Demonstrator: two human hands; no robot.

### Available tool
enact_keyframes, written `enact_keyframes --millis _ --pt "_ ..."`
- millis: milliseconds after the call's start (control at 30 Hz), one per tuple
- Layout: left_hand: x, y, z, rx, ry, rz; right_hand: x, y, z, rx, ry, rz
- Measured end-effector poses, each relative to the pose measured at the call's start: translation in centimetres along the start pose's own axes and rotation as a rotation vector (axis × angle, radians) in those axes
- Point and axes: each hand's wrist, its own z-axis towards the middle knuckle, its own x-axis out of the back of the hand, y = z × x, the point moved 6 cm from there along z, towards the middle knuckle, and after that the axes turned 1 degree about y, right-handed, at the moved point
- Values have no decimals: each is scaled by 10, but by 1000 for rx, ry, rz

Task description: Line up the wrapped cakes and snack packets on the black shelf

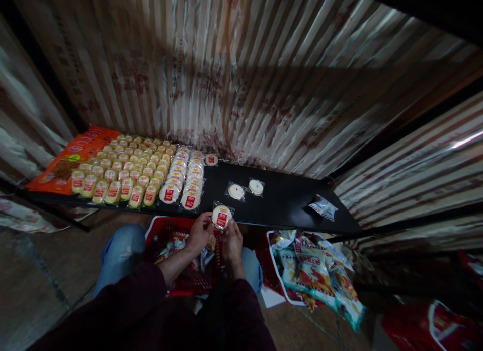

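Being held at the front edge of a black shelf (279, 207): one labelled round pack (222, 217), clear-wrapped, white, its red label turned upward. Its left side is grasped by the fingers of the left hand (199, 236); its lower right is pinched by the right hand (233, 242). Whether the shelf is touched by the pack cannot be told.

Contents of shelf, listed from left to right:
– Orange bag (71, 162), laid flat at the left end, partly covered by the next lot.
– Yellow wrapped cakes (123, 169), many, set close together in rows, red-and-white labels shown.
– White round packs (193, 180), arranged in two columns running from back to front, overlapped, red labels shown.
– Single round pack (212, 159), placed at the back, just beside the columns.
– Two pale discs (236, 191), clear-wrapped, each marked with a small red spot, laid near each other.
– Blue-and-white packet (323, 208), set well apart near the right end.

Below: a red basket (151, 232), partly hidden by the arms, in which packets are held; to its right, a white-rimmed basket (277, 273), overfilled with printed snack bags (313, 265). Behind: striped sheeting (241, 79), hung in folds.
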Motion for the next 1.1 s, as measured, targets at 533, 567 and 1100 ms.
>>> enact_keyframes --millis 533,567,1100 --pt "-4 10 48 -112 124 -9 -32 -12 34 60 -109 -32" --pt "-4 12 50 -120 129 -4 -32 -11 36 49 -120 -43" --pt "-10 32 78 -150 158 93 -48 -16 78 44 -121 -81"
